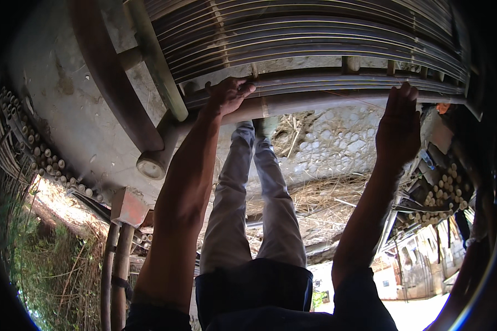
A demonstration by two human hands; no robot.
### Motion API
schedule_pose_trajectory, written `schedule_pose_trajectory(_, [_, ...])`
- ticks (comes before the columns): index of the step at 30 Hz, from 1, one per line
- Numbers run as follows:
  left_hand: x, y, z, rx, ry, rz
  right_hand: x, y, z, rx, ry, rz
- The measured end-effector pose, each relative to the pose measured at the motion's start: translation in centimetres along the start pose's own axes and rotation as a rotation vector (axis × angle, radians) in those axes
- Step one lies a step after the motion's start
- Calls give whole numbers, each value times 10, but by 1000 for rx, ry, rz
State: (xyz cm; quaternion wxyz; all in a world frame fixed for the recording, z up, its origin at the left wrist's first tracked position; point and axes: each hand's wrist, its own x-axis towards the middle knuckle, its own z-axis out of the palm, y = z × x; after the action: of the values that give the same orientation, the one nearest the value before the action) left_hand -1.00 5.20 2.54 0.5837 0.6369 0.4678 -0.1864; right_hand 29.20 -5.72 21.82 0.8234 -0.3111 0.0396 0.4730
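In front of me is a bamboo frame with long, narrow bamboo slats (309,41) running left to right across it. My left hand (230,95) is at the near slats, beside an upright tie; its fingers are curled together, and what they pinch is hidden. Farther right, my right hand (398,122) reaches to the same near slats with fingers pressed together; I cannot make out anything in them. A thin reddish strand (342,95) slants across the slats between the hands. Under them runs a thick round bamboo rail (298,102).
At left, a dark curved pole (107,83) and a greenish bamboo pole (159,63) meet the rail's end (151,166). Bundled bamboo poles lie at left (47,157) and right (447,187). Straw (331,198) covers the ground near my legs.
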Motion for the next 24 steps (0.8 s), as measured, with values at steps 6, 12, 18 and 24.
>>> schedule_pose_trajectory(6, [0, -6, 8, 90, 78, 1, -55, 30, -26, -2578, -543, 633])
schedule_pose_trajectory(12, [12, -16, 12, 0, 76, 68, -100, 84, 38, -1922, -957, 301])
schedule_pose_trajectory(18, [9, -14, 16, 40, 106, 10, -76, 22, 18, -1830, -427, 808])
schedule_pose_trajectory(24, [6, -21, 19, -44, 230, 147, -84, 13, 9, -1734, -211, 299])
